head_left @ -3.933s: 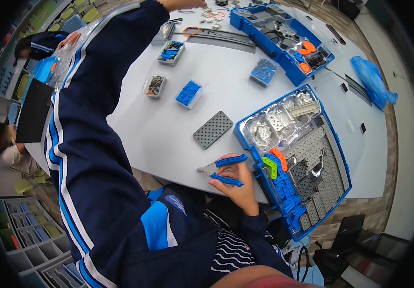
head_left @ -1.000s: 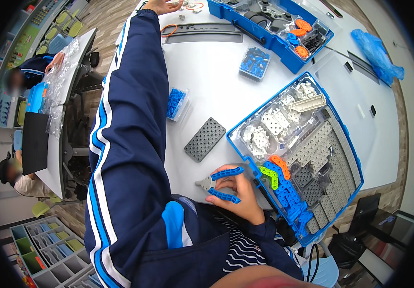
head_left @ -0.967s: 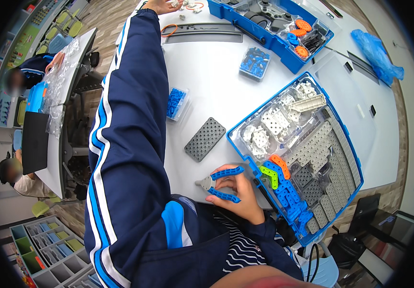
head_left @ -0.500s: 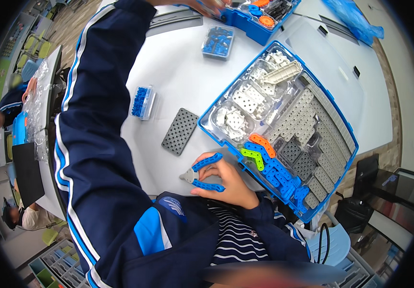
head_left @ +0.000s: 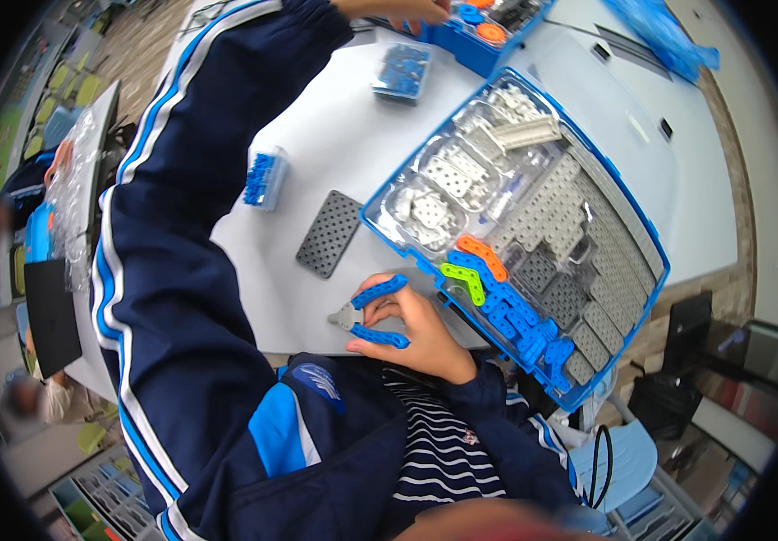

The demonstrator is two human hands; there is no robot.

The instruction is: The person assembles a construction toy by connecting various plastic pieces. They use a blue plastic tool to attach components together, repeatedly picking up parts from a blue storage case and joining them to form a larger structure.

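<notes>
My right hand (head_left: pixel 430 335) grips a pair of small blue-handled pliers (head_left: pixel 349 316) above the near edge of the table. The pliers' grey jaws point left and their handles are spread. Just beyond lies a dark grey perforated plate (head_left: pixel 329 233), flat and untouched. My left arm stretches far across the table, and my left hand (head_left: pixel 400 9) is at the near left side of a blue bin (head_left: pixel 468 45) of parts. The top edge of the picture cuts that hand off, so its fingers are mostly hidden.
A large blue-rimmed tray (head_left: pixel 380 191) of white, grey, blue, green and orange building parts stands at the right. Two clear boxes of blue pieces, one near (head_left: pixel 265 180) and one farther off (head_left: pixel 402 72), sit on the white table. A blue plastic bag (head_left: pixel 668 41) lies far right.
My left hand has moved right along the blue bin, and its sleeve has swung right with it. My right hand still holds the pliers. The whole view has shifted slightly.
</notes>
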